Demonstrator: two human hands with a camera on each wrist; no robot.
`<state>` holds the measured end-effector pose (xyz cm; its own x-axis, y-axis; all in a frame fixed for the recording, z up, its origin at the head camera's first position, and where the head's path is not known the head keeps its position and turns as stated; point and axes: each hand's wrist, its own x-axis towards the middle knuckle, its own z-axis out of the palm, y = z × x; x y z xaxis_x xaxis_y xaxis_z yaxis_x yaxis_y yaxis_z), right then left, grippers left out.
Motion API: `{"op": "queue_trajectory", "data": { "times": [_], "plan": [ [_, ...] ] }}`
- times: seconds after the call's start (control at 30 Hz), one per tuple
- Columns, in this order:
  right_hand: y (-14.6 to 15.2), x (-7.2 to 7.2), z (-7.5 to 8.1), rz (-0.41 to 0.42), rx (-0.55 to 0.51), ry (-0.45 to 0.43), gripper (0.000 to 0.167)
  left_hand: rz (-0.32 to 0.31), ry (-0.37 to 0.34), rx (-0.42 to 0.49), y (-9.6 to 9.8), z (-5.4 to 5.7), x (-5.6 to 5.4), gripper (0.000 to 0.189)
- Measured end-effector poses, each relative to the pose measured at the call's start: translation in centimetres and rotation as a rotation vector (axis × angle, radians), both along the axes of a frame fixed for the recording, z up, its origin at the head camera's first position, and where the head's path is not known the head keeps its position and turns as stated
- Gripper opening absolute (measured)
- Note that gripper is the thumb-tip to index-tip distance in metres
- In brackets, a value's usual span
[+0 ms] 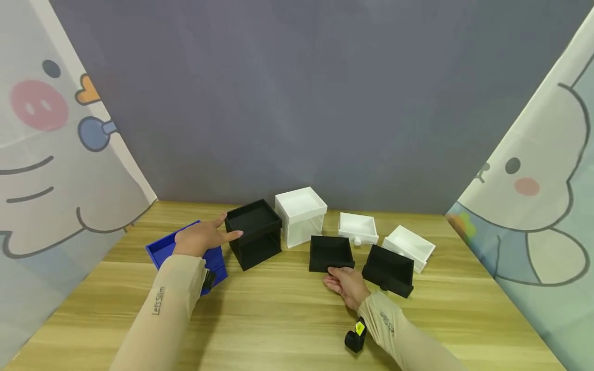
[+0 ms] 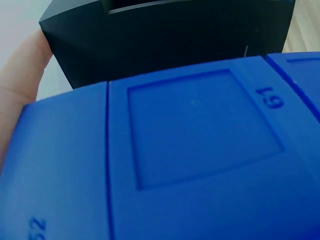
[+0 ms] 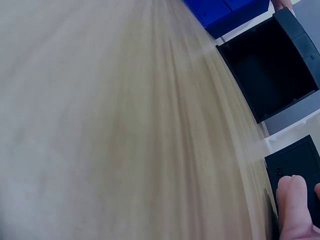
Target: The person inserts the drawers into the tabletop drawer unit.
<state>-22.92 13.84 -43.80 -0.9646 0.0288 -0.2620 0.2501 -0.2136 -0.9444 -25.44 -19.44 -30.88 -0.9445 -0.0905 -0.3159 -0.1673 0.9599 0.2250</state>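
Note:
My left hand [image 1: 197, 238] rests its extended thumb and index finger against the left side of a black box-shaped case [image 1: 254, 232], whose front is an open cavity. Under that hand lies a blue case [image 1: 167, 247] with recessed panels, partly hidden by the forearm. The left wrist view has its blue surface [image 2: 200, 135] numbered 61, in front of the black case. Farther right, my right hand [image 1: 348, 286] pinches the front of a black drawer [image 1: 331, 252], its fingers [image 3: 295, 200] at the numbered face. The drawer's hollow faces up.
A white case [image 1: 301, 211] stands just right of the black one. Behind the held drawer is a white drawer [image 1: 357, 226] with a round knob. Another black drawer [image 1: 389, 270] and a second white drawer [image 1: 409, 246] lie to the right. A grey wall panel [image 1: 297, 103] backs the wooden table [image 1: 269, 319].

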Motion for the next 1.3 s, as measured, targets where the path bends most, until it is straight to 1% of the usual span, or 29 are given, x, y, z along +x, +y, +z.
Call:
{"op": "queue_trajectory", "data": {
  "times": [0.1, 0.2, 0.47, 0.63, 0.87, 1.07, 1.2, 1.3],
  "plan": [
    [0.2, 0.1, -0.1, 0.001, -0.008, 0.016, 0.016, -0.008, -0.005, -0.002, 0.0, -0.1, 0.0, 0.101],
    [0.1, 0.4, 0.0, 0.03, -0.002, 0.016, 0.015, -0.016, -0.004, -0.005, -0.1, 0.1, 0.0, 0.101],
    [-0.3, 1.5, 0.6, 0.187, -0.004, 0.027, 0.019, -0.007, -0.008, 0.02, -0.2, 0.0, 0.2, 0.102],
    [-0.4, 1.8, 0.8, 0.265, -0.016, 0.036, 0.014, -0.002, -0.005, 0.018, -0.1, 0.0, 0.2, 0.1],
    [-0.6, 2.0, 1.0, 0.308, -0.01, 0.046, 0.01, 0.003, 0.017, -0.016, 0.2, -0.1, -0.1, 0.102],
    [-1.6, 2.0, 1.4, 0.334, 0.01, 0.049, 0.009, 0.001, 0.022, 0.001, 0.4, -0.3, -0.4, 0.099],
    [-2.9, 1.9, 1.4, 0.364, 0.023, 0.056, 0.009, 0.008, 0.012, 0.01, 0.2, -0.3, -0.2, 0.097],
    [-4.0, 1.9, 1.3, 0.391, 0.02, 0.061, 0.009, 0.023, 0.018, 0.009, 0.0, -0.3, 0.1, 0.098]
  ]
}}
